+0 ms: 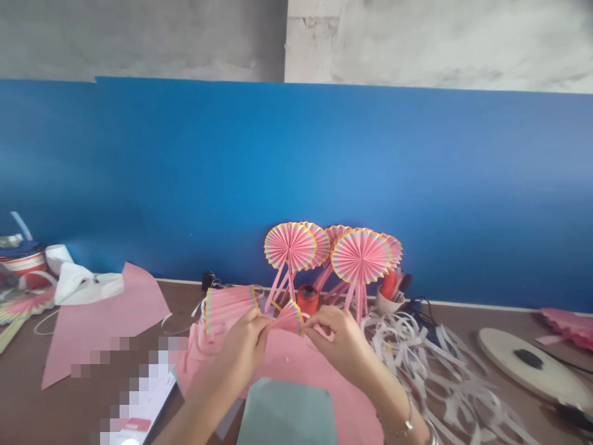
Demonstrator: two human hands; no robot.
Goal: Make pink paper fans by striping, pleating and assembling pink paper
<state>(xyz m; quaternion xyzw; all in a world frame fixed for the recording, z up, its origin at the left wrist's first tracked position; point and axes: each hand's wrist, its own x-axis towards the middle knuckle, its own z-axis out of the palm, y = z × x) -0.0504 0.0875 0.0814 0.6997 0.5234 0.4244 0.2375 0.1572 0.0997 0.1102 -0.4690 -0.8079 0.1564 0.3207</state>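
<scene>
A pleated pink paper fan (288, 319) with a yellow and blue striped edge is stretched between my hands. My left hand (252, 330) pinches its gathered narrow end. At the wide striped edge, the thumb and forefinger of my right hand (336, 334) are closed on the paper. Just left of this lies another pleated pink strip (230, 307) with the same edging. Behind my hands stand several finished round pink fans (290, 246) on pink sticks. Pink paper (296, 352) spreads beneath my hands, with a grey-green flat pad (287, 411) nearest me.
A tangle of white paper strips (426, 358) covers the table on the right, beside a pale round disc (532, 364). At left lie a pink sheet (111, 321), a white bow (88, 284) and a phone-like screen (148, 395). A blue partition (185, 173) closes off the back.
</scene>
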